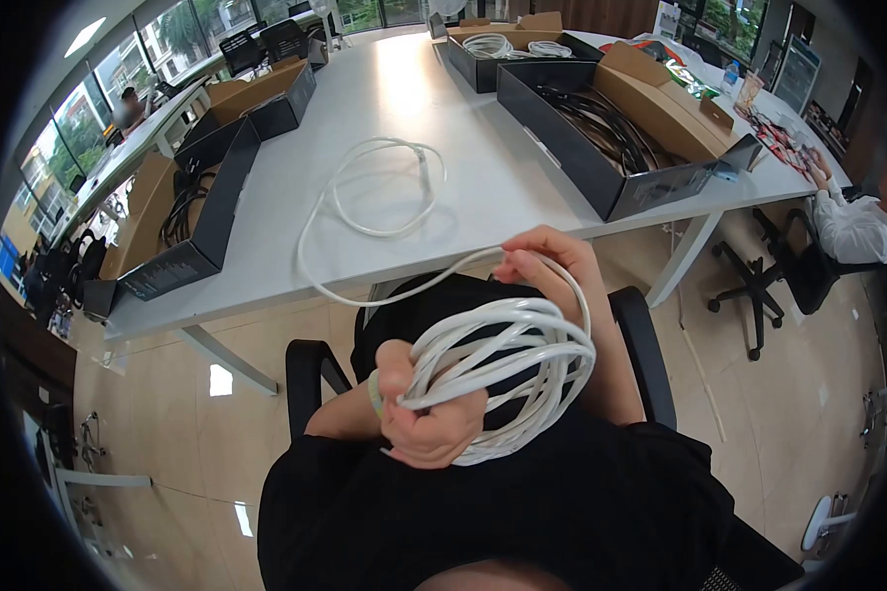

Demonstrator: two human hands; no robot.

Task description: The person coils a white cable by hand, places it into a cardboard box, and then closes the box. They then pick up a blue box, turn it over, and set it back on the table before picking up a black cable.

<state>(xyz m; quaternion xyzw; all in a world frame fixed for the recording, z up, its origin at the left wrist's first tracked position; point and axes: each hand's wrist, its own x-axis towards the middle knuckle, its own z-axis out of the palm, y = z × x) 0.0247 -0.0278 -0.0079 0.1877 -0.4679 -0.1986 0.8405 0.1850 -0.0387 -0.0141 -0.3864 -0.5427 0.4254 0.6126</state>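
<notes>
Cable (498,340), white, smooth-skinned, a thick oval coil over the lap (384,325), left fingers (426,433) wrapped round its bundle, right fingers (540,239) pinching one strand, slack looped on the smooth white surface (483,167), between black cardboard boxes (557,143) with brown insides.

White cable coil (508,371) in the left grip (429,414), strand (453,267) in the right grip (554,261), loop (384,234) on the table (379,94).
</notes>
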